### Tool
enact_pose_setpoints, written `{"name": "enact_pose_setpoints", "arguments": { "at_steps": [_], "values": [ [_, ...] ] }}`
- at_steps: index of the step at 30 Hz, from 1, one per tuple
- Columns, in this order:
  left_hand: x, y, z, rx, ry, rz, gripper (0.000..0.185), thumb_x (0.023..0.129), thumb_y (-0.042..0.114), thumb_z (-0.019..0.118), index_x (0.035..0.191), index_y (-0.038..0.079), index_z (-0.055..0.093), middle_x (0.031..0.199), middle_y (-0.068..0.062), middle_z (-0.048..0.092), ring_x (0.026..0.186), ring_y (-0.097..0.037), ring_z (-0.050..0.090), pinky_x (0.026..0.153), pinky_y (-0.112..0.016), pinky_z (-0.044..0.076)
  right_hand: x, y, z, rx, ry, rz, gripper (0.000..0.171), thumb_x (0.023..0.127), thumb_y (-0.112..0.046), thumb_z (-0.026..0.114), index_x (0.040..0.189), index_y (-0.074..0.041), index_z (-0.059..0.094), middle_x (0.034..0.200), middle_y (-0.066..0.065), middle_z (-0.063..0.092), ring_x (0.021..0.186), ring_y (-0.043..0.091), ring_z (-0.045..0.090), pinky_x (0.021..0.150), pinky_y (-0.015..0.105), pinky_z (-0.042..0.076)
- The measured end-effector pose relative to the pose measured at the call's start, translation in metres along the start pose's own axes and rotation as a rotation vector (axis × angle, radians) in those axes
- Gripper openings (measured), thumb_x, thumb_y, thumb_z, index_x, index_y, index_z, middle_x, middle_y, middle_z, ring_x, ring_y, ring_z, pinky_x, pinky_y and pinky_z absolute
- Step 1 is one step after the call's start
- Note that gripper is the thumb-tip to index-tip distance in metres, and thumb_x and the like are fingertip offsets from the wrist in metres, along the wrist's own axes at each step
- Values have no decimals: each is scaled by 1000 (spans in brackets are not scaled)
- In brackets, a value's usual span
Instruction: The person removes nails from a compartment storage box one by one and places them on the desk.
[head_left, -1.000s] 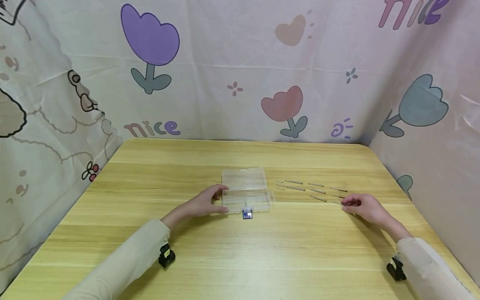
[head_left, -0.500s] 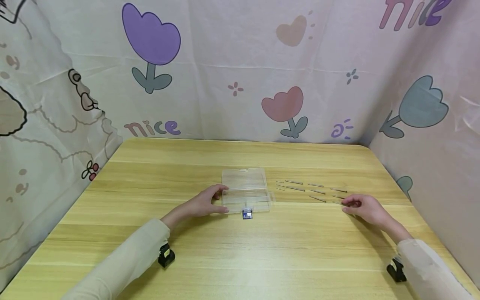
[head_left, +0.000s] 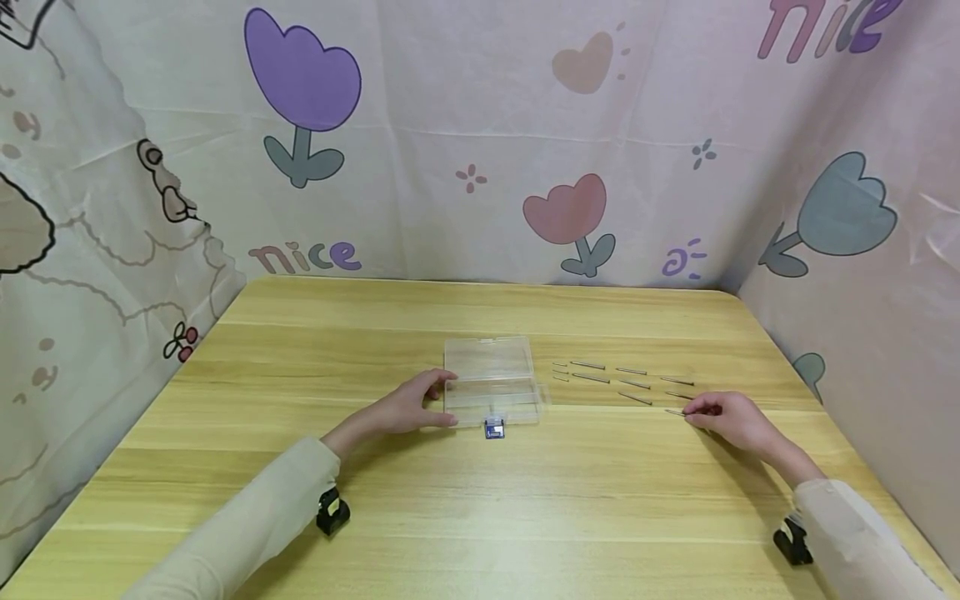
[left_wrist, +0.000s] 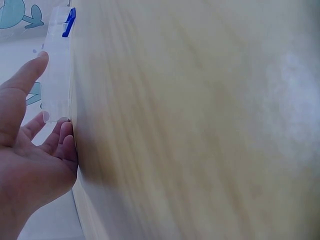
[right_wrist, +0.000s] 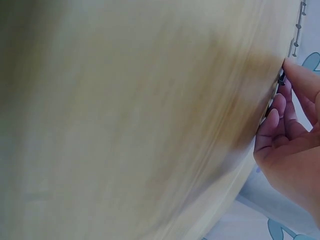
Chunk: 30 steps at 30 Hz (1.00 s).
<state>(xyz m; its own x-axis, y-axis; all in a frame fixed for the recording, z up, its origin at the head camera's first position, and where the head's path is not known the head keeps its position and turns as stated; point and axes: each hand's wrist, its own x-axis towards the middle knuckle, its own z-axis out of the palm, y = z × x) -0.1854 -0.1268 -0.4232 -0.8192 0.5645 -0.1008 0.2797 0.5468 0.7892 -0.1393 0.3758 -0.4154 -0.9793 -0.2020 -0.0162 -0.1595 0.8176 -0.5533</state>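
A clear plastic box point(head_left: 480, 413) lies on the table with its lid point(head_left: 487, 358) folded back and a blue label point(head_left: 494, 428) at its front. My left hand point(head_left: 401, 406) holds the box's left end, thumb at the front corner and fingers farther back; the left wrist view also has this hand point(left_wrist: 40, 145) against the box point(left_wrist: 56, 75). Between thumb and fingertips, my right hand point(head_left: 731, 417) pinches a nail point(head_left: 674, 412), whose tip points left. In the right wrist view, the nail's dark head point(right_wrist: 281, 80) shows at the fingertips. Several other nails point(head_left: 635, 398) lie between box and right hand.
The nails lie in loose columns, with small thin ones point(head_left: 560, 372) nearest the box. A wooden table point(head_left: 480, 517) runs back to a patterned cloth point(head_left: 435, 167). Black cameras point(head_left: 333, 512) are strapped at both wrists.
My right hand has shifted very slightly toward me with the nail, away from the one behind it. My left hand and the box have stayed in place.
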Motion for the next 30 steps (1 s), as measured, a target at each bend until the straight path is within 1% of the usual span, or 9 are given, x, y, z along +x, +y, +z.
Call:
{"name": "enact_pose_setpoints", "arguments": {
  "at_steps": [8, 19, 30],
  "values": [
    [0, -1, 0, 3, -2, 11, 66, 87, 23, 74, 139, -2, 42, 118, -11, 49, 103, -26, 44, 90, -43, 37, 0, -1, -1, 14, -4, 16, 10, 88, -6, 70, 94, 2, 70, 89, 7, 66, 77, 16, 54, 64, 26, 45],
    [0, 0, 0, -1, -1, 8, 67, 86, 24, 75, 140, -1, 42, 122, -12, 49, 105, -27, 44, 92, -44, 37, 0, -2, -3, 14, -2, 32, 14, 87, -8, 71, 95, 3, 70, 90, 8, 66, 77, 15, 53, 64, 26, 44],
    [1, 1, -1, -5, -4, 2, 67, 87, 23, 74, 140, -1, 41, 122, -12, 49, 105, -27, 44, 92, -44, 37, 0, -4, -9, 49, 4, 54, 21, 84, -10, 74, 99, 4, 69, 93, 10, 67, 79, 17, 56, 64, 25, 47]
  ]
}}
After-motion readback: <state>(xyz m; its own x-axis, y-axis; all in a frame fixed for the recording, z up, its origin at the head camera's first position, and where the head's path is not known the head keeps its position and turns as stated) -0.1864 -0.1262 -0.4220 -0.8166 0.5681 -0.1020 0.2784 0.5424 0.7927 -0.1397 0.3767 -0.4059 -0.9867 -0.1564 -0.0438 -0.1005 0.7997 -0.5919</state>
